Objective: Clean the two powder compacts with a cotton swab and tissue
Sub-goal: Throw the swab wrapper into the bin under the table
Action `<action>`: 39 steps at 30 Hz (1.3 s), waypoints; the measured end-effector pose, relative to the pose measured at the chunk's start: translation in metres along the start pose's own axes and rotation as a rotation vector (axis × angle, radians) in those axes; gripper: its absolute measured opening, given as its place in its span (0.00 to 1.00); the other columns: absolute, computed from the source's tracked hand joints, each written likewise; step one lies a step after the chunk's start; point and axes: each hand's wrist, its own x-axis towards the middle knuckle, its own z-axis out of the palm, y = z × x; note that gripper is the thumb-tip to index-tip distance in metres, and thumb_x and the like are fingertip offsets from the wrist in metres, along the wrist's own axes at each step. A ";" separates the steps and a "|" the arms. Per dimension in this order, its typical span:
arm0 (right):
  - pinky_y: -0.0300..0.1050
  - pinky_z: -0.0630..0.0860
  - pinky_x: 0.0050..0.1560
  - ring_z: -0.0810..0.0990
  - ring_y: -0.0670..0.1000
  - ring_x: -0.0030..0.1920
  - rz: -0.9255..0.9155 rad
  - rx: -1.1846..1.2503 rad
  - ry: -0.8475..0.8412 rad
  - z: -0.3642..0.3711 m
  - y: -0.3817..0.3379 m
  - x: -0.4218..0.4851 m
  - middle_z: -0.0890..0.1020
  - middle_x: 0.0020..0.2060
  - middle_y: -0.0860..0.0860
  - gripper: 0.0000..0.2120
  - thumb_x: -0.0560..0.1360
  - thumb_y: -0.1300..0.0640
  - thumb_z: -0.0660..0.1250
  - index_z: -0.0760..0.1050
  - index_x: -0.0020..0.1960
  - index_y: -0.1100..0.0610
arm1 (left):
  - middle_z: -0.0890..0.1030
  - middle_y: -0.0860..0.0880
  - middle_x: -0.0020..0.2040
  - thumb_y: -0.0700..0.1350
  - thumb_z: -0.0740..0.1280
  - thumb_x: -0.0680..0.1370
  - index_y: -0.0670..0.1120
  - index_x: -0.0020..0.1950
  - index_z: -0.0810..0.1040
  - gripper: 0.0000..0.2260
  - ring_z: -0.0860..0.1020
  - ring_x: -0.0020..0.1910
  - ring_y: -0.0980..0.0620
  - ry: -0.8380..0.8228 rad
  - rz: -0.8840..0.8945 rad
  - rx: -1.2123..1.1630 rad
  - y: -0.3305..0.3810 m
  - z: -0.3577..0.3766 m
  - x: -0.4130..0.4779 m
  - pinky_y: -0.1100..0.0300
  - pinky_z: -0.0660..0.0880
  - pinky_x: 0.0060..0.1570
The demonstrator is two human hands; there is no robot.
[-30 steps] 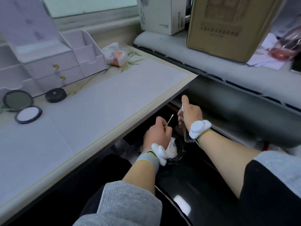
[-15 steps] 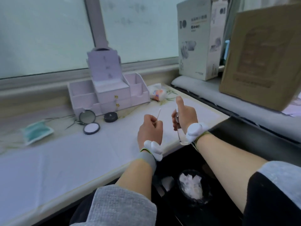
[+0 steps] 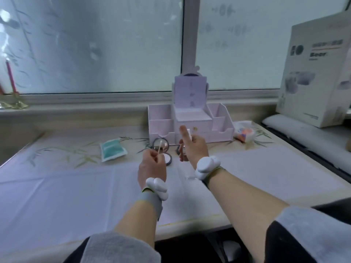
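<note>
My left hand [image 3: 152, 168] pinches a cotton swab [image 3: 159, 147] whose white tip points up over the open powder compact [image 3: 168, 158]. The compact's round mirror lid [image 3: 161, 144] stands behind its white powder pan. My right hand [image 3: 192, 148] grips a small clear bottle [image 3: 189, 134] with the thumb raised above it. A second, black compact [image 3: 178, 149] lies mostly hidden behind my right hand. Both hands hover above the white table [image 3: 76, 186], close together and just in front of the compacts.
A lilac desk organiser [image 3: 190, 124] with drawers stands behind the compacts by the window. A teal packet [image 3: 113, 149] lies to the left, a tissue pack [image 3: 244, 131] to the right. A tall white box [image 3: 313, 78] stands far right, candle holders [image 3: 11, 88] far left.
Both hands rose from the bin under the table to above the tabletop, keeping the swab and the bottle. The view swung up and left onto the compacts.
</note>
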 end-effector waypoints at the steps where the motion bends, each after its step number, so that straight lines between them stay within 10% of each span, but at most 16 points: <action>1: 0.52 0.77 0.32 0.75 0.53 0.26 -0.013 -0.015 -0.039 0.012 0.001 0.002 0.78 0.25 0.55 0.29 0.72 0.31 0.65 0.75 0.34 0.58 | 0.80 0.51 0.37 0.49 0.62 0.78 0.52 0.45 0.72 0.03 0.79 0.41 0.42 0.032 -0.020 0.011 -0.006 -0.007 0.006 0.52 0.76 0.42; 8: 0.48 0.74 0.31 0.74 0.53 0.28 -0.063 -0.002 -0.149 0.082 0.001 0.034 0.77 0.29 0.56 0.33 0.74 0.35 0.67 0.75 0.42 0.69 | 0.80 0.50 0.38 0.48 0.61 0.77 0.51 0.47 0.73 0.02 0.79 0.40 0.44 0.110 -0.051 0.083 -0.032 -0.045 0.049 0.54 0.74 0.40; 20: 0.56 0.78 0.44 0.77 0.53 0.33 -0.076 -0.116 -0.173 0.173 0.029 0.092 0.80 0.32 0.52 0.24 0.74 0.33 0.63 0.72 0.37 0.54 | 0.83 0.53 0.42 0.48 0.62 0.78 0.52 0.49 0.74 0.02 0.79 0.43 0.46 0.084 -0.108 0.203 -0.060 -0.052 0.121 0.56 0.72 0.41; 39: 0.45 0.71 0.41 0.77 0.52 0.40 -0.044 -0.071 -0.156 0.220 0.053 0.123 0.81 0.41 0.53 0.22 0.80 0.40 0.59 0.73 0.51 0.60 | 0.82 0.50 0.41 0.48 0.62 0.78 0.52 0.48 0.73 0.02 0.78 0.45 0.42 0.204 -0.098 0.280 -0.094 -0.050 0.158 0.48 0.77 0.47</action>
